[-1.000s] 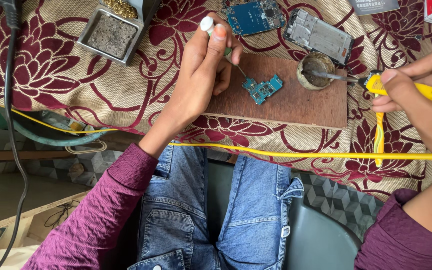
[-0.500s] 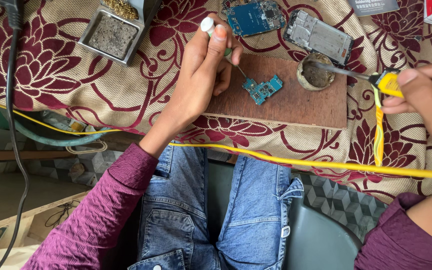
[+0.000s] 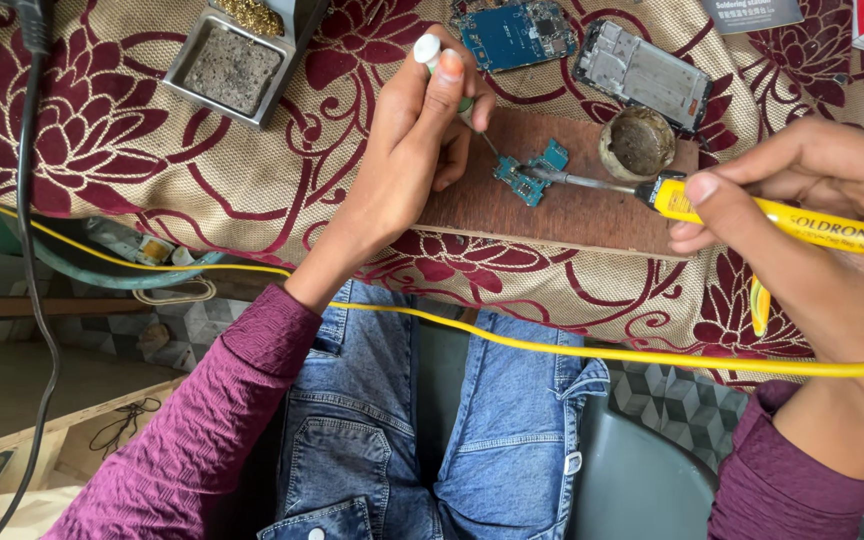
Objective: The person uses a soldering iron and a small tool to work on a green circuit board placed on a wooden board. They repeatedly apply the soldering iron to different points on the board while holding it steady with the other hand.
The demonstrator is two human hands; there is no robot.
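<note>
Since the earlier frame the right hand (image 3: 812, 240) has swung the yellow-handled soldering iron (image 3: 742, 205) left; its metal tip, which sat at the small round tin of dark flux paste (image 3: 638, 141), now rests on the small teal circuit board (image 3: 530, 175); left hand (image 3: 414, 150) hardly moved. Iron's long axis runs nearly level, tip pointing frame-left, handle off toward the right edge; yellow cable (image 3: 552, 350) trails across the lap in blue jeans (image 3: 432, 430). Right hand fingers pinched round the handle; left hand curled round a thin white-capped tool (image 3: 442, 62), shaft slanting down-right to the board. Board lies centre frame on a brown wooden block (image 3: 562, 205) on the worktop's maroon floral cloth (image 3: 102, 130). Flux tin at the block's upper right edge; upper left, a metal tray (image 3: 184, 75) holds a grey sponge (image 3: 229, 70); brass wool (image 3: 249, 15) just above it.
</note>
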